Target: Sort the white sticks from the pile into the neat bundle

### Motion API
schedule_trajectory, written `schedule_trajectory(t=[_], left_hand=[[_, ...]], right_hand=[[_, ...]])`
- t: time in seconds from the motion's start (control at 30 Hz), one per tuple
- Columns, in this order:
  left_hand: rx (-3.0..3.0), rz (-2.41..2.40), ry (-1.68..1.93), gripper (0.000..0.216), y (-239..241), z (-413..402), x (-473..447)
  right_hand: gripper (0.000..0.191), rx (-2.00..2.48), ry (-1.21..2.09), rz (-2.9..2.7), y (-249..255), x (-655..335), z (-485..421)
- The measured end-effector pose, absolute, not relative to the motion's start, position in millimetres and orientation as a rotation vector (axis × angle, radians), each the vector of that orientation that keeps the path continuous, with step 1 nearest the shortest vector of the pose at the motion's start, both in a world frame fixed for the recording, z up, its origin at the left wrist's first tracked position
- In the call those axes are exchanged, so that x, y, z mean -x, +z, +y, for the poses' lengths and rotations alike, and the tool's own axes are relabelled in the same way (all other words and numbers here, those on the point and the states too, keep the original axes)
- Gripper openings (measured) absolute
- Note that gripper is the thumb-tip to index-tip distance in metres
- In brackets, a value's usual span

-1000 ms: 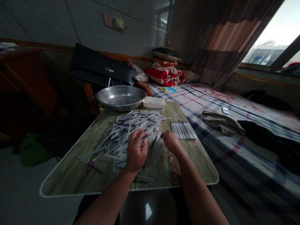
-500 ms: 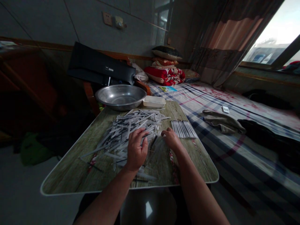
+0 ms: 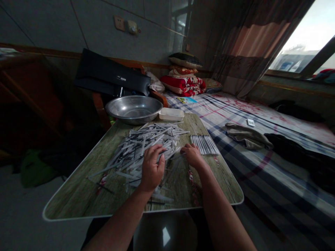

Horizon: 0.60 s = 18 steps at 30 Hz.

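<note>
A heap of thin whitish plastic tubes point(image 3: 141, 139), mixed with dark thin sticks, spreads over the wood-patterned table point(image 3: 78, 195). My left hand point(image 3: 153, 166) is at the heap's near right side, its fingers curled toward the thumb. Something small and dark shows by its fingertips, too unclear to name. My right hand point(image 3: 193, 155) is bent down just right of the heap, fingers drawn together. Whatever lies under its fingertips is hidden and blurred. Close beyond that hand, several white tubes with dark ends point(image 3: 204, 144) lie side by side in a neat row.
At the table's far end stand a wide metal basin point(image 3: 134, 108) and a shallow pale plastic tray point(image 3: 171, 114). A bed with a checked sheet point(image 3: 222, 115) adjoins the right side, with a grey cloth point(image 3: 247, 136) on it. A black panel point(image 3: 112, 75) leans behind the basin.
My right hand's fingers have shifted slightly and now point down closer together. The dark stick seen between the hands no longer shows clearly. My left hand stays almost in place.
</note>
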<state>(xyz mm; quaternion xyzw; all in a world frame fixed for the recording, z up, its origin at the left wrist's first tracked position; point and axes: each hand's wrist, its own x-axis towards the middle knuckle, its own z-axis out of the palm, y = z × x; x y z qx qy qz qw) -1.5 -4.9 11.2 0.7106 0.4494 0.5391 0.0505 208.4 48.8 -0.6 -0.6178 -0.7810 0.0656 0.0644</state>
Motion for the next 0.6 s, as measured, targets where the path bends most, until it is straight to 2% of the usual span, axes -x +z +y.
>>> schedule_trajectory(t=[0.13,0.37,0.6], left_hand=[[-2.140,1.342,1.616,0.022,11,-4,1],[-1.888,1.342,1.516,0.024,10,0,0],[-1.625,1.075,1.451,0.017,7,2,-3]], right_hand=[[0.023,1.786,0.242,-2.306,6,-213,45],[0.022,1.259,0.720,-2.103,20,-204,38],[0.022,1.006,0.873,-2.061,20,-180,35]])
